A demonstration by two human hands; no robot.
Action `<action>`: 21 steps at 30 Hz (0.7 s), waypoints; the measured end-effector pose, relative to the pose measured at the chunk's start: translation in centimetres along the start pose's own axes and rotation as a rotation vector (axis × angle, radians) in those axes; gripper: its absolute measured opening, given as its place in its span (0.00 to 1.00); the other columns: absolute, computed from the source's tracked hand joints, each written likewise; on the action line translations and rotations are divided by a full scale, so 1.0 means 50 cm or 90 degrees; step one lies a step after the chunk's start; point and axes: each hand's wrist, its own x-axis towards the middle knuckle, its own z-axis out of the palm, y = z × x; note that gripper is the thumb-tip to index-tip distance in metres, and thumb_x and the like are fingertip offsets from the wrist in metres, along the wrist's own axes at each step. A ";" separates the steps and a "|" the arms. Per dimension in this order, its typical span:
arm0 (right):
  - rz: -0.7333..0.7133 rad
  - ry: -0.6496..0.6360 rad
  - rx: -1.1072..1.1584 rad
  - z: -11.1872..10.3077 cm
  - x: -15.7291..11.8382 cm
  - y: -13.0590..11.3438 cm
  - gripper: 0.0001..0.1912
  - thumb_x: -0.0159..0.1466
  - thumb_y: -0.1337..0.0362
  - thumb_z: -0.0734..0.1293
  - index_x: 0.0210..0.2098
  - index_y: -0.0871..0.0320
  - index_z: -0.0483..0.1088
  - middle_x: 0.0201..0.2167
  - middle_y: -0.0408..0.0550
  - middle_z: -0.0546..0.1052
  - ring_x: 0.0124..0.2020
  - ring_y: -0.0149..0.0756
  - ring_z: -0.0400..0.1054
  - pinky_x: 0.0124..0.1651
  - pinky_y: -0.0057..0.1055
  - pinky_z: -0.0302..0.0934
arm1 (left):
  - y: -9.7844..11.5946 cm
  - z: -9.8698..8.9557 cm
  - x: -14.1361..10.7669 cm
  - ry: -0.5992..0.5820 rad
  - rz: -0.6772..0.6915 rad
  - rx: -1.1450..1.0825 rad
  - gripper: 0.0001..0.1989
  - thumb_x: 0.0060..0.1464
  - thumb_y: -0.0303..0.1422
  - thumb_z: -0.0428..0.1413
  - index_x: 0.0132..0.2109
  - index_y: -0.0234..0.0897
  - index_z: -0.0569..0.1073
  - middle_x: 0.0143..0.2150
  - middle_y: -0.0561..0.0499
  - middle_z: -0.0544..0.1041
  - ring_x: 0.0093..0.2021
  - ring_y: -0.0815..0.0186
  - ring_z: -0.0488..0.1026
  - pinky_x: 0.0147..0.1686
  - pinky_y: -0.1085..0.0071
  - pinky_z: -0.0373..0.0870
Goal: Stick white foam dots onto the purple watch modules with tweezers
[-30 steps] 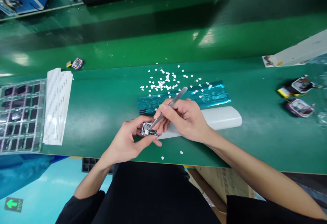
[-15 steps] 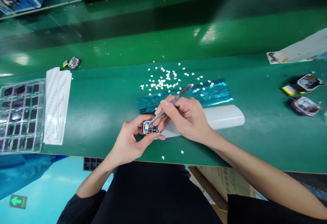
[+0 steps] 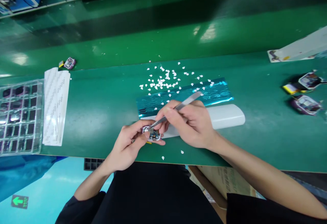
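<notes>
My left hand [image 3: 129, 145] is closed on a small electronic device [image 3: 154, 135] with an open case and a visible circuit board. Metal tweezers [image 3: 182, 104] are pinched in my right hand [image 3: 190, 123], their tip at the upper left of the board. Beneath and behind my right hand lie a white rounded strip [image 3: 226, 115] and a shiny blue film [image 3: 217, 92]. Many small white tabs [image 3: 160, 82] are scattered behind my hands, some of them on the film. A bit of yellow shows under the device.
On the left are a clear compartment tray [image 3: 21, 115] and white printed sheets [image 3: 55, 108]. A small device [image 3: 69, 63] sits behind them. Two more opened devices [image 3: 305, 104] lie at the right, near a white box-like piece [image 3: 298, 46]. Two white tabs lie near the front edge.
The tweezers lean lower, with their rear end further right. My left thumb has moved onto the left part of the board, and the device has turned slightly. A yellow bit now shows below it.
</notes>
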 end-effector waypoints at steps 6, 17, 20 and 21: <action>-0.098 -0.011 -0.233 -0.034 0.022 0.027 0.13 0.72 0.66 0.63 0.35 0.55 0.78 0.39 0.45 0.83 0.38 0.34 0.78 0.42 0.32 0.74 | -0.002 -0.040 -0.020 0.040 0.025 0.311 0.14 0.70 0.31 0.48 0.58 0.39 0.72 0.48 0.46 0.82 0.46 0.61 0.80 0.48 0.67 0.74; -0.109 -0.143 -0.305 -0.038 0.030 0.090 0.11 0.72 0.66 0.64 0.43 0.59 0.79 0.43 0.46 0.82 0.42 0.39 0.77 0.47 0.39 0.71 | -0.045 -0.075 0.004 0.116 0.235 0.633 0.12 0.67 0.24 0.47 0.52 0.38 0.70 0.55 0.43 0.80 0.55 0.57 0.75 0.49 0.60 0.67; -0.156 -0.150 -0.316 -0.036 0.025 0.094 0.09 0.72 0.67 0.65 0.46 0.58 0.78 0.42 0.47 0.83 0.42 0.37 0.77 0.45 0.37 0.73 | -0.046 -0.074 0.009 0.093 0.260 0.702 0.12 0.68 0.23 0.45 0.51 0.37 0.69 0.55 0.42 0.80 0.53 0.57 0.75 0.45 0.62 0.66; -0.188 -0.154 -0.336 -0.035 0.022 0.096 0.09 0.72 0.67 0.65 0.47 0.57 0.78 0.42 0.47 0.83 0.42 0.37 0.77 0.44 0.36 0.74 | -0.047 -0.074 0.012 0.090 0.266 0.718 0.12 0.68 0.23 0.45 0.51 0.37 0.69 0.54 0.42 0.80 0.53 0.57 0.75 0.44 0.62 0.66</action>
